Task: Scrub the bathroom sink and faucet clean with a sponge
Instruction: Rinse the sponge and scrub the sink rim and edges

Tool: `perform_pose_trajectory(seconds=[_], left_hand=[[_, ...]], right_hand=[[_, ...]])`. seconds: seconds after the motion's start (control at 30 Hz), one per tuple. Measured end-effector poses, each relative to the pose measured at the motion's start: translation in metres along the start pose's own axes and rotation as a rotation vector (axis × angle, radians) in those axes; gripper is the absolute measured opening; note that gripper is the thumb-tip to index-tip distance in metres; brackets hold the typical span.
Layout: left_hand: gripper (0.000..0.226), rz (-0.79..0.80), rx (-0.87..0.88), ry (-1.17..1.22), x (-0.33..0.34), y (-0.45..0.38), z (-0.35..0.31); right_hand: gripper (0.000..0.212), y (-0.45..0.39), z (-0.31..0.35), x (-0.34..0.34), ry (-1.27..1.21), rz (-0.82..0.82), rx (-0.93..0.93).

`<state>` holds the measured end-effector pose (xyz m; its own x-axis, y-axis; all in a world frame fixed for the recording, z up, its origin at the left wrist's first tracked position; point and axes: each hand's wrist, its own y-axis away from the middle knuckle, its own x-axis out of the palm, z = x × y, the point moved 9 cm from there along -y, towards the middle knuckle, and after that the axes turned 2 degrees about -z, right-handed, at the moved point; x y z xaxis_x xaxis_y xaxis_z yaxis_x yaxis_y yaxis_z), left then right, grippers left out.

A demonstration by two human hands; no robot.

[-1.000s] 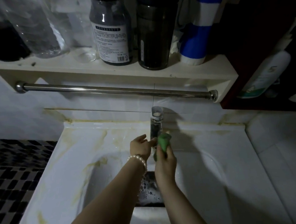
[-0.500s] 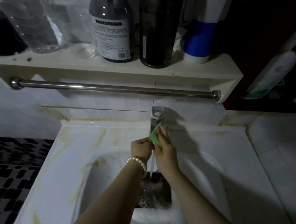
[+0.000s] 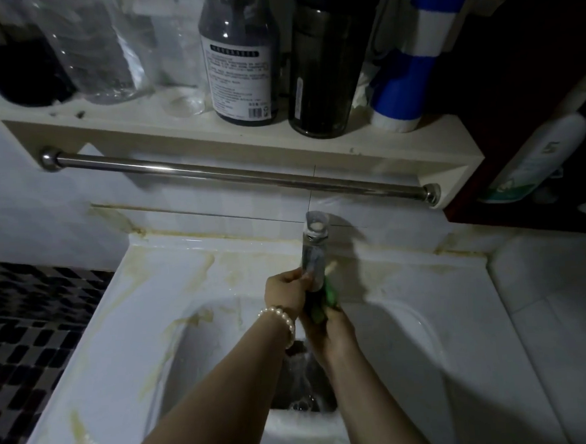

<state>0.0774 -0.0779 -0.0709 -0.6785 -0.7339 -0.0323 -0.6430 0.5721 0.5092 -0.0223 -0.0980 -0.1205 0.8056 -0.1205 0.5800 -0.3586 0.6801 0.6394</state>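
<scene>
The right hand [image 3: 329, 326] clamps a soft green sponge [image 3: 331, 293] against the upright chrome faucet [image 3: 313, 255] above the stained white sink [image 3: 408, 283]; the left hand [image 3: 284, 291] grips the faucet's slippery-looking stem; the sponge should squash and wrap easily.

A cream shelf [image 3: 314, 145] above the stained white sink [image 3: 120, 335] carries a row of bottles: a clear bottle [image 3: 99, 55], a labelled dark bottle [image 3: 240, 60], a black bottle [image 3: 323, 69], and what looks like a blue-and-white container [image 3: 409, 77].
</scene>
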Motion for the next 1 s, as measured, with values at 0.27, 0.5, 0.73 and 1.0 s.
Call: perform_pose_trajectory(seconds=[0.27, 0.5, 0.73, 1.0], left_hand=[[0.024, 0.018, 0.015, -0.036, 0.001, -0.006, 0.002], [0.03, -0.238, 0.373, -0.157, -0.001, 0.017, -0.046], [0.034, 0.329, -0.158, 0.899, 0.042, 0.026, -0.067], [0.033, 0.393, -0.191, 0.942, 0.041, 0.03, -0.071]], right_hand=[[0.036, 0.03, 0.018, -0.006, 0.369, -0.032, -0.119], [0.033, 0.064, 0.102, 0.04, 0.791, -0.108, -0.849], [0.046, 0.061, 0.105, 0.126, 1.405, 0.26, -1.224], [0.03, -0.004, 0.125, 0.149, 1.481, 0.106, -0.887]])
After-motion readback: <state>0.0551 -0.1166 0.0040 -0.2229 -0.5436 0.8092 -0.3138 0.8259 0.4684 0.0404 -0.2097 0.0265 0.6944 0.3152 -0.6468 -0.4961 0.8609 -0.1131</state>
